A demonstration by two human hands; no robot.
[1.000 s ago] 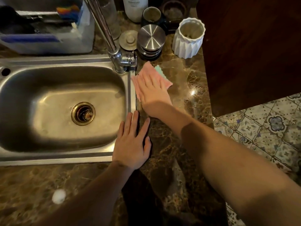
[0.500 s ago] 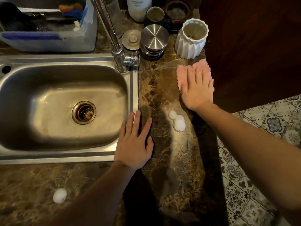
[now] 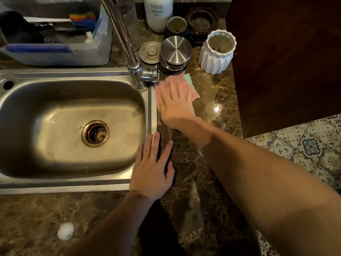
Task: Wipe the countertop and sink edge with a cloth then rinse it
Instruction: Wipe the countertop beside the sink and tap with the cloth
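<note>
My right hand (image 3: 175,102) lies flat on a pink cloth (image 3: 191,89) with a mint green edge, pressing it onto the brown marble countertop (image 3: 212,100) just right of the steel sink's right rim (image 3: 152,108), near the tap base (image 3: 143,74). Most of the cloth is hidden under the palm. My left hand (image 3: 153,169) rests flat, fingers spread, on the sink's front right corner and the counter beside it. It holds nothing. The steel sink (image 3: 70,183) has a drain in its middle.
Behind the cloth stand stacked steel lids (image 3: 176,49), a white ribbed cup (image 3: 218,52), a white bottle (image 3: 158,12) and a dark cup (image 3: 176,24). A plastic bin (image 3: 60,56) sits behind the sink. A white foam blob (image 3: 65,230) lies on the near counter. The counter's right edge drops to tiled floor (image 3: 310,150).
My right hand slid the cloth from the sink rim right to the counter's far edge, then back left beside the tap. The foam blobs mid-counter are no longer visible. The left hand stayed put.
</note>
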